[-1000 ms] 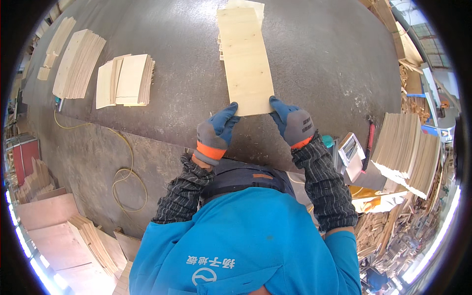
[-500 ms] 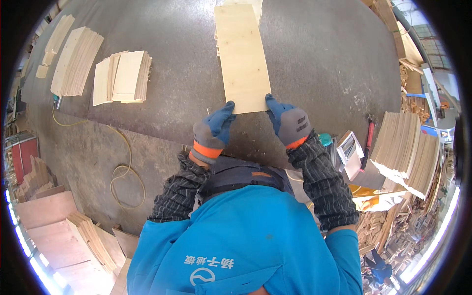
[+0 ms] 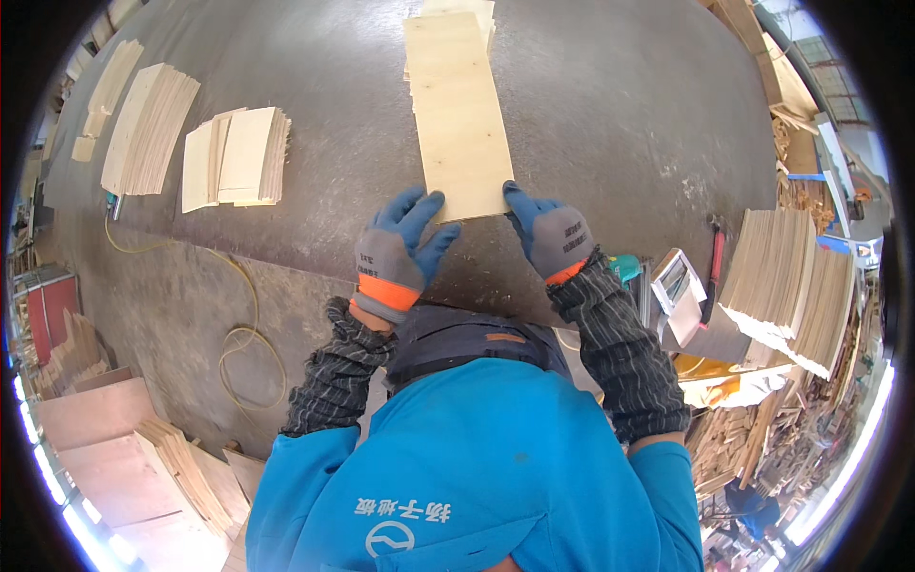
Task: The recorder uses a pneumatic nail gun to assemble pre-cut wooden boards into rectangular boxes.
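Fingers of the left hand, head view: spread wide, one tip at the left edge of the wooden panel, close to its near corner. Right hand, likewise in a blue-and-grey glove: fingertips at the opposite near corner; whether they pinch cannot be told. Panel position: on the counter, ahead of the person, overlying similar sheets that show past its far end and left edge. Orientation: long axis running away from the body, far end slanting slightly left, short near end between both hands. Appearance: thin, flat, long rectangle; pale yellow wood, straight-edged, marked by a few small dark specks. Left on counter: stacked wood pieces.
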The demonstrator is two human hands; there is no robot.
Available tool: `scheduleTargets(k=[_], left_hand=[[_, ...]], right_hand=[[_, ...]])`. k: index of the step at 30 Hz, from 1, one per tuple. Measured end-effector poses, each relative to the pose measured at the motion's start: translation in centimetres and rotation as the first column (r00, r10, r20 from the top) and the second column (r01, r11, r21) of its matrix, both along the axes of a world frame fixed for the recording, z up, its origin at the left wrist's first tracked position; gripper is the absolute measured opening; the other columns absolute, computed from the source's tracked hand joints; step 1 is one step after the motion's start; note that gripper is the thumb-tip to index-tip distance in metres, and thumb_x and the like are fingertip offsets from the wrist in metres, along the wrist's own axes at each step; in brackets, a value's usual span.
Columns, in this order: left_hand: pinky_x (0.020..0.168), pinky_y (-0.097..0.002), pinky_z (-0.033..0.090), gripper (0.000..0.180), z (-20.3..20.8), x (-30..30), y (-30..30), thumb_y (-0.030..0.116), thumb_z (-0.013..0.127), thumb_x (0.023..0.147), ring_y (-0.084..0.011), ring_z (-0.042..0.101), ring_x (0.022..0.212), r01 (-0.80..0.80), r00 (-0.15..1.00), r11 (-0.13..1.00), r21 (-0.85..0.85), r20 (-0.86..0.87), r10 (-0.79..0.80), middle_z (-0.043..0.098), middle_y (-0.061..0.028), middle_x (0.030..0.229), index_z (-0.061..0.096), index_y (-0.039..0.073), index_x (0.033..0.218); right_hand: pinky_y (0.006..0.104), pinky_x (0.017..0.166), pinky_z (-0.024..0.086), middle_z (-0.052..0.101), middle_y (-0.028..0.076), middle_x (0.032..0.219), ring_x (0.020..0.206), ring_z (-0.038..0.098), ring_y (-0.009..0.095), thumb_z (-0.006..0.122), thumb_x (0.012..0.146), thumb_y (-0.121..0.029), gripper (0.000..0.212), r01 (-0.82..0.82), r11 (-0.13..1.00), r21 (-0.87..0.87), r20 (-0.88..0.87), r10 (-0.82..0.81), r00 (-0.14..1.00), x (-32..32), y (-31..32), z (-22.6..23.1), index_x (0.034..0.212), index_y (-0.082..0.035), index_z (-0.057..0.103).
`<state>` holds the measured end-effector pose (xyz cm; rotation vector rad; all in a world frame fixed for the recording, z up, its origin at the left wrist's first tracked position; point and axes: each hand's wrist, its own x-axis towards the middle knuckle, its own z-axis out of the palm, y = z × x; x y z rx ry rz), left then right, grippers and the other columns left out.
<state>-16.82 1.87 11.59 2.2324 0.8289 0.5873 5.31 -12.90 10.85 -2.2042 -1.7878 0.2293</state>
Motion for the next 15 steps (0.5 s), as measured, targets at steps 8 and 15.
scheduleTargets(k=[8,15], left_hand=[[0.11,-0.0545,0.054,0.04,-3.2,3.3,-0.1,0.024,0.091,0.083,-0.0507,0.054,0.142,0.093,0.981,0.884,0.458,0.11,-0.16,0.065,-0.0182,0.147,0.081,0.017,0.122],[0.114,-0.0522,0.054,0.035,-5.3,3.6,-0.6,0.01,0.089,0.082,-0.048,0.056,0.143,0.069,0.957,0.921,0.385,0.234,-0.169,0.07,-0.0147,0.143,0.082,0.013,0.116]], right_hand=[[0.0493,0.07,0.06,0.076,0.019,0.095,0.084,0.075,0.04,0.056,0.105,-0.015,0.046,0.001,0.994,-0.111,-0.046,-0.007,0.999,-0.4,0.6,1.0,0.149,-0.001,0.057],[0.0502,0.079,0.061,0.076,0.023,0.108,0.094,0.075,0.043,0.065,0.1,-0.013,0.047,0.008,0.998,0.057,-0.081,-0.004,0.997,-0.4,-1.1,0.8,0.146,-0.004,0.062]])
